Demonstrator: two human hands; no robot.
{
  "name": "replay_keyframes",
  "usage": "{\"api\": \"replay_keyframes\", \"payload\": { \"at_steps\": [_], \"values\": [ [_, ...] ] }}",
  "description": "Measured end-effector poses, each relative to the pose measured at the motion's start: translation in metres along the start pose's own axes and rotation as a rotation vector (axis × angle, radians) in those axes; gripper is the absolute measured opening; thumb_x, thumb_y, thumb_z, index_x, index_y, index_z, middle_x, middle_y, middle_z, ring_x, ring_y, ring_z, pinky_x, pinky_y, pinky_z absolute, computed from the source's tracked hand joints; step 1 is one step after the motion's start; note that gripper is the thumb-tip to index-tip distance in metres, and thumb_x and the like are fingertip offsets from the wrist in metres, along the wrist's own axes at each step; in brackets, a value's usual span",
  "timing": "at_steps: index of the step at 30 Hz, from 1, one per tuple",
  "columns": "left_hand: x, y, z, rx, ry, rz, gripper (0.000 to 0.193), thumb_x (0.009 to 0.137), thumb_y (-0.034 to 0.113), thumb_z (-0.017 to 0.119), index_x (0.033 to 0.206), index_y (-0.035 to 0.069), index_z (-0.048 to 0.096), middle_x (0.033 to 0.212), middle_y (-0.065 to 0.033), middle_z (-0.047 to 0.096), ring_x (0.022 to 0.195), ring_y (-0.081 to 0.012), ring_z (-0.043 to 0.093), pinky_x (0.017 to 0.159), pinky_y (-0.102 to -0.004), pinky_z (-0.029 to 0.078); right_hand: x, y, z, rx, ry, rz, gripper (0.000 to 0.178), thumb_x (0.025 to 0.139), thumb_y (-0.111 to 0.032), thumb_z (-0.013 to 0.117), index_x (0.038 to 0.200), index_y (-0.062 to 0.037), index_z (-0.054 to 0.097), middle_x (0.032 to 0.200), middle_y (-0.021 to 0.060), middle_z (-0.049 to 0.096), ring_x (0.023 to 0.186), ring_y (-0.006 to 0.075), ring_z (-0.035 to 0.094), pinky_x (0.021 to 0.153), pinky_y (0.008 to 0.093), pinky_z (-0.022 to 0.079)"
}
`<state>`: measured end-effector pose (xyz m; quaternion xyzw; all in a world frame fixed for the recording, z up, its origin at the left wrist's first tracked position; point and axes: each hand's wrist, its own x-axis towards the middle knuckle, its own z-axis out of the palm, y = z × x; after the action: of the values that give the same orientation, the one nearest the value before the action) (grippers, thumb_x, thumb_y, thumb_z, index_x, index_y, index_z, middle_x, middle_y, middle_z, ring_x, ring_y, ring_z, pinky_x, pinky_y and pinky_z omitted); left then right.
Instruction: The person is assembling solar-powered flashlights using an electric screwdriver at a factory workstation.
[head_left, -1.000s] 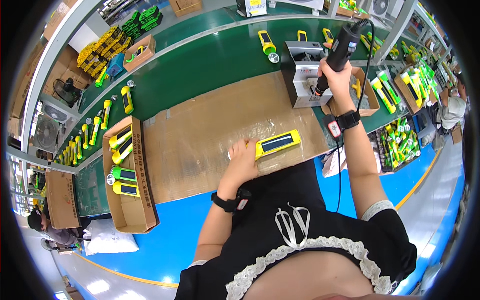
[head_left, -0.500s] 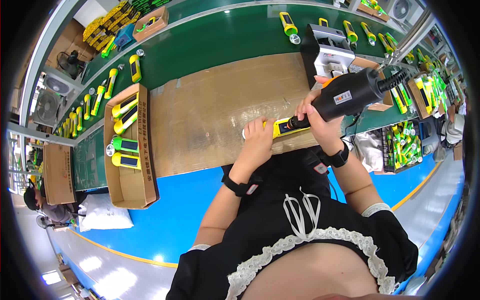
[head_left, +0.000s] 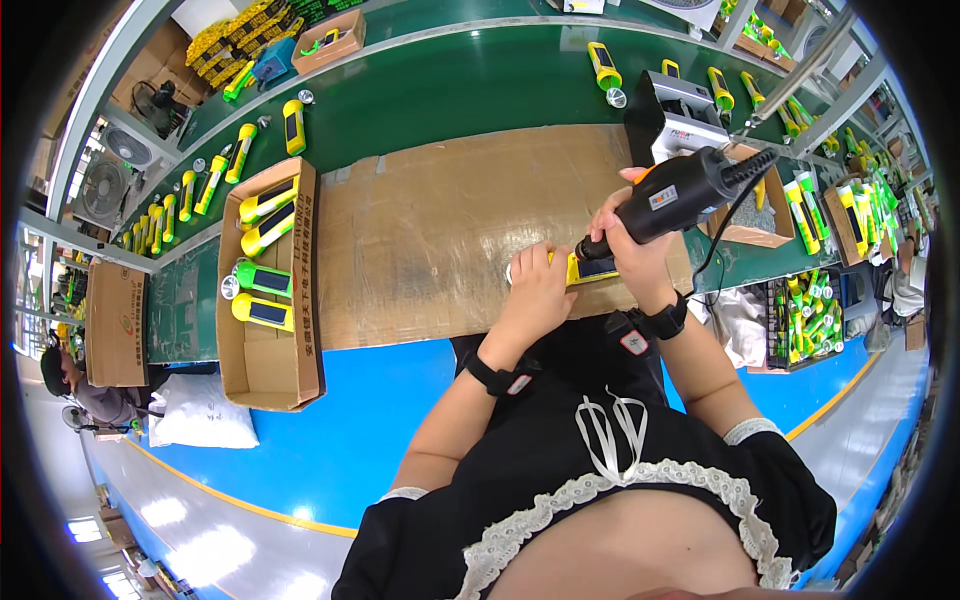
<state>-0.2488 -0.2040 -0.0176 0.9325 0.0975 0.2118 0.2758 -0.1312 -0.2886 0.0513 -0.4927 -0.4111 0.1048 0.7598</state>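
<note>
A person's right hand [head_left: 630, 245] wraps its fingers around one black electric screwdriver [head_left: 680, 190], its tip down on a single yellow flashlight [head_left: 585, 268] with a dark panel, lying on the brown cardboard sheet [head_left: 430, 240] on the green worktop [head_left: 450, 90]. The left hand [head_left: 540, 295] presses curled fingers onto the flashlight. Four more flashlights sit in a cardboard box [head_left: 285, 350] at left.

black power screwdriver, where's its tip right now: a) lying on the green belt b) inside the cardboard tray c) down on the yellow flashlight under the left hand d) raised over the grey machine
c: the right hand grips the black power screwdriver with its tip down on the yellow flashlight that the left hand steadies on the brown board.
</note>
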Motion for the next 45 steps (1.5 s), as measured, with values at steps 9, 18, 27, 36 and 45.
{"api": "replay_keyframes", "payload": {
  "at_steps": [9, 18, 27, 36, 45],
  "values": [
    [0.012, -0.011, 0.013, 0.028, 0.036, -0.03, 0.054, 0.064, 0.015, 0.077, 0.109, 0.0, 0.051, 0.109, -0.0172, 0.049, 0.105, -0.0354, 0.045, 0.089, -0.0447, 0.034, 0.021, 0.017, 0.003, 0.037, -0.114, 0.13, 0.041, 0.076, 0.01, 0.05, 0.112, -0.0017, 0.038, 0.07, 0.0068, 0.052, 0.057, 0.013, 0.053, 0.055, 0.0262, 0.045],
    [0.017, -0.008, 0.012, 0.066, 0.023, -0.016, 0.055, 0.064, 0.017, 0.075, 0.109, -0.001, 0.05, 0.108, -0.0183, 0.049, 0.102, -0.0361, 0.045, 0.087, -0.0448, 0.034, 0.024, 0.021, 0.0, 0.096, -0.093, 0.161, 0.042, 0.073, 0.006, 0.061, 0.112, -0.0023, 0.05, 0.072, 0.0002, 0.058, 0.066, 0.0057, 0.053, 0.061, 0.0231, 0.045],
    [0.015, -0.004, -0.002, 0.301, -0.115, 0.02, 0.047, 0.064, 0.006, 0.058, 0.109, -0.001, 0.051, 0.107, -0.02, 0.05, 0.098, -0.0369, 0.049, 0.082, -0.0449, 0.039, 0.03, -0.082, -0.025, 0.236, 0.104, -0.22, 0.052, 0.078, 0.0, 0.059, 0.126, 0.0011, 0.041, 0.069, 0.0052, 0.051, 0.059, 0.013, 0.051, 0.054, 0.0259, 0.043],
    [0.006, 0.005, 0.007, 0.453, 0.034, -0.18, 0.061, 0.064, 0.023, 0.076, 0.113, -0.001, 0.051, 0.101, -0.0164, 0.05, 0.095, -0.0318, 0.048, 0.082, -0.0451, 0.036, -0.081, -0.073, -0.109, -0.103, 0.317, 0.016, 0.066, 0.079, -0.006, 0.064, 0.131, 0.0019, 0.024, 0.069, 0.0067, 0.05, 0.054, 0.014, 0.05, 0.053, 0.0254, 0.045],
    [0.251, -0.094, 0.016, 0.469, -0.125, -0.326, 0.1, 0.062, 0.069, 0.066, 0.126, -0.005, 0.041, 0.112, -0.0197, 0.054, 0.107, -0.036, 0.05, 0.091, -0.0498, 0.034, -0.05, -0.042, -0.093, -0.199, 0.359, -0.036, 0.063, 0.079, 0.002, 0.059, 0.132, -0.0014, 0.025, 0.078, 0.0069, 0.048, 0.059, 0.0143, 0.048, 0.057, 0.0267, 0.043]
  ]
}}
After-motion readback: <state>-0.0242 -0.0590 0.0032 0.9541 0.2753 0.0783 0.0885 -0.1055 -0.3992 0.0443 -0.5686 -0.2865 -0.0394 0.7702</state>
